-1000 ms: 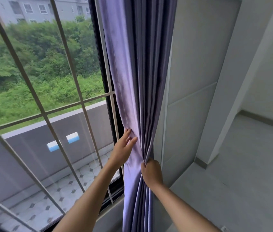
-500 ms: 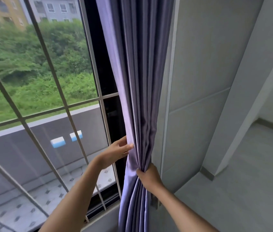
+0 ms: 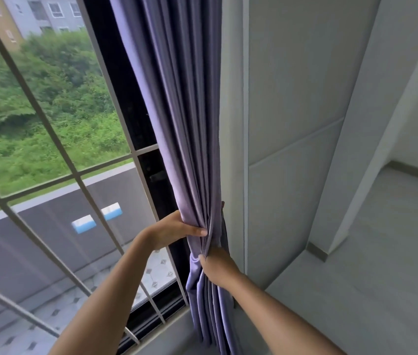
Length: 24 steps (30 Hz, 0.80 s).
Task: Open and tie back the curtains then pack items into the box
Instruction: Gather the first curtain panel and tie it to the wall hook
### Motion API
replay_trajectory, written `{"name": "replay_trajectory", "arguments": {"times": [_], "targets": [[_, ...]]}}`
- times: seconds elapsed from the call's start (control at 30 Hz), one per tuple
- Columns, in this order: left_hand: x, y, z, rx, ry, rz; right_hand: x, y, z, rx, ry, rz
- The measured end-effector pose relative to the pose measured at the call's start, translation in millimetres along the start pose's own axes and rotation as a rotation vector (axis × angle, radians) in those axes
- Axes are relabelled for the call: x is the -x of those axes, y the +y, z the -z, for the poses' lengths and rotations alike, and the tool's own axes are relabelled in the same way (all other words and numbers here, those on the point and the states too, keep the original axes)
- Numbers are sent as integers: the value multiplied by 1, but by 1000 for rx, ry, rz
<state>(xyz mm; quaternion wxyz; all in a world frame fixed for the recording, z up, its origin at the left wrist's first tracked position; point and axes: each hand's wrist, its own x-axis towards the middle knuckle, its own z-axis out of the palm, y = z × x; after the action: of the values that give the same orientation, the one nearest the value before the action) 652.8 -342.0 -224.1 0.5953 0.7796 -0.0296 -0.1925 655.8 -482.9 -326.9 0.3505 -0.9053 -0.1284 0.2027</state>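
A purple curtain [image 3: 177, 111] hangs bunched in narrow folds against the right edge of the window. My left hand [image 3: 170, 230] wraps round the bundle from the window side, its thumb lying across the front folds and its fingers hidden behind the cloth. Just below it, my right hand [image 3: 216, 267] grips the gathered folds from the wall side. Under my hands the curtain falls loose to the sill. No tie-back and no box are in view.
A barred window [image 3: 56, 160] with a dark frame fills the left side, with greenery and buildings outside. A grey panelled wall [image 3: 292, 124] stands right behind the curtain. Grey floor [image 3: 382, 278] stretches away at the right.
The curtain has been gathered tighter toward the wall. My left hand went from lying flat on the cloth edge to wrapping round the bundle. My right hand kept its grip.
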Motion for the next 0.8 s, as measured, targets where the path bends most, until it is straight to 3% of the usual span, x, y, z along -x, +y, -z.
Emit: {"name": "replay_trajectory", "arguments": {"times": [0.17, 0.43, 0.73, 0.8], "targets": [[3, -2, 4, 22, -33, 24, 1, -1, 13, -127, -107, 55], [2, 5, 2, 20, -156, 23, -5, -9, 16, -40, -222, 24], [-18, -2, 7, 43, -16, -8, -2, -9, 5, -148, -99, 43], [-22, -3, 10, 52, 13, -15, 13, -5, 5, -158, -4, 79]]}}
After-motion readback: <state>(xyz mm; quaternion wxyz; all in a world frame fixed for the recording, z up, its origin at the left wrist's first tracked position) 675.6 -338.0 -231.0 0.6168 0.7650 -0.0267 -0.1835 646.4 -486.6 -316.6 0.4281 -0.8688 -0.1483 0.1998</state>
